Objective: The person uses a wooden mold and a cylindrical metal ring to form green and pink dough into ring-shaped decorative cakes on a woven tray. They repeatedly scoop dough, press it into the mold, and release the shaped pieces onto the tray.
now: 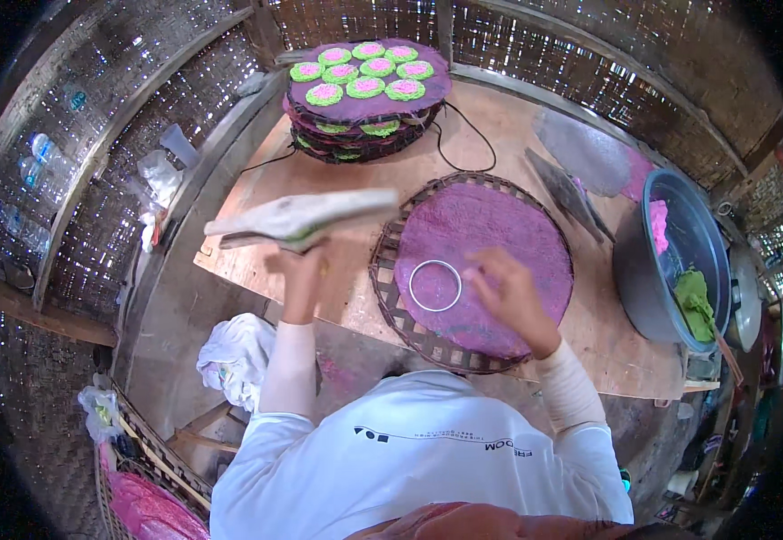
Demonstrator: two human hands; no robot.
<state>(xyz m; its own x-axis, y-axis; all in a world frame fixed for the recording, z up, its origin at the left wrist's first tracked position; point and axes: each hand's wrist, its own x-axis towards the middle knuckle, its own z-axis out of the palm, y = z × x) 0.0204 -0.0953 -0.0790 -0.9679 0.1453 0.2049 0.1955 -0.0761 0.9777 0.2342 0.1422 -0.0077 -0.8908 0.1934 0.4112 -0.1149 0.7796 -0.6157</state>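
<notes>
My left hand grips a pale flat board, held tilted at table height, with a darker layer and a bit of green on its underside; it is slightly blurred. Over a round purple sheet on a woven bamboo tray, my right hand is open, fingers curved and apart. A thin metal ring lies on the sheet just left of those fingers; whether they touch it I cannot tell.
Stacked trays bearing green-and-pink discs sit at the back of the plywood table, near a cable. On the right stand a dark slab and a tub with pink and green dough. A white cloth lies below left.
</notes>
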